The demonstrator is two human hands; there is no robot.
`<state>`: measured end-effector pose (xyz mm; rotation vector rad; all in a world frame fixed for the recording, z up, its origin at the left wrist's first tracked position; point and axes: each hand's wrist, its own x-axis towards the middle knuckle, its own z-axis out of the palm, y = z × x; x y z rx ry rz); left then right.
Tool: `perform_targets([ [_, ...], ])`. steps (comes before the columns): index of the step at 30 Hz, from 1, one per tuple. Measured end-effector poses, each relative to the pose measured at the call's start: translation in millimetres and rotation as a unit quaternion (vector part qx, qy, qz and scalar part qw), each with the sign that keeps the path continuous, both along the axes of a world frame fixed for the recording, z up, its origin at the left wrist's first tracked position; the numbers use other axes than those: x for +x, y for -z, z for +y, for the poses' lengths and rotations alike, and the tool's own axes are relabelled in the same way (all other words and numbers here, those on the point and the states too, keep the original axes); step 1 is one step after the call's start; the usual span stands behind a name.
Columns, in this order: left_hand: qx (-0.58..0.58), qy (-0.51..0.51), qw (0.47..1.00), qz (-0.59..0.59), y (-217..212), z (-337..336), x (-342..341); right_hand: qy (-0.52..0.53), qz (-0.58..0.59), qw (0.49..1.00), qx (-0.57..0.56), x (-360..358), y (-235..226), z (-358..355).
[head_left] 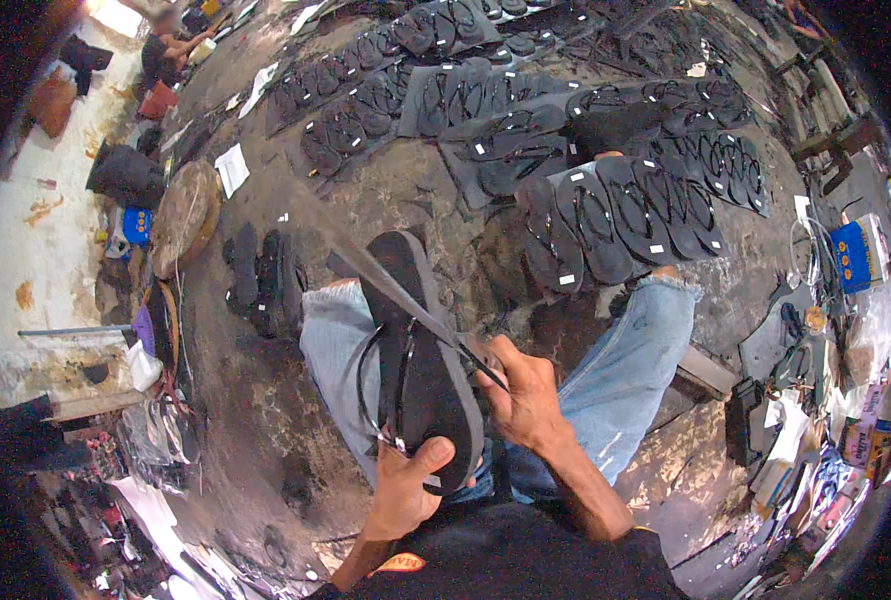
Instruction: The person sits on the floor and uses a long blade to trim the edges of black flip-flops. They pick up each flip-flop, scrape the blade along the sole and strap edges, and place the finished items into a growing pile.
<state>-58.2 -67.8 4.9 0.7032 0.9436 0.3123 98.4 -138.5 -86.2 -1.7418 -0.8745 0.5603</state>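
Note:
My left hand (406,492) grips a black flip-flop (425,405) by its lower end, thumb on the footbed. It is held tilted up between my knees, its dark strap looping out at the left. At its right edge my right hand (528,392) is closed, fingers pinched around the dark end of a long thin grey strip (391,285). That strip runs across the sole up to the left and blurs toward its far end. Whether it is a tool or a piece of strap, I cannot tell.
Rows of black flip-flops (606,215) with small white labels lie on the floor ahead. A few dark ones (264,275) lie left of my knee. A round wooden block (187,218) stands farther left, a blue box (852,257) and clutter right. Another person (166,50) sits far left.

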Motion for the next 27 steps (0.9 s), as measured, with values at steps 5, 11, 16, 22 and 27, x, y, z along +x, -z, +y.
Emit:
perform_targets([
  [5, 0.040, 0.046, 0.997, 0.044, 3, 7, -7, 0.135, 0.063, 0.985, 0.090, 40, 4, 71],
  [11, 0.360, 0.156, 0.900, 0.190, 3, 8, 4, -0.004, 0.181, 0.969, 0.166, 51, -22, 68],
  [16, 0.326, -0.001, 0.945, -0.029, -19, 35, 33, 0.052, 0.224, 0.973, 0.032, 15, -59, 32],
  [22, 0.100, 0.011, 0.995, 0.015, -25, 60, 19, -0.019, 0.089, 0.995, -0.038, -9, -65, -61],
  [27, 0.056, -0.001, 0.998, -0.020, -18, 47, 6, -0.109, 0.090, 0.968, -0.207, -57, -47, -158],
])
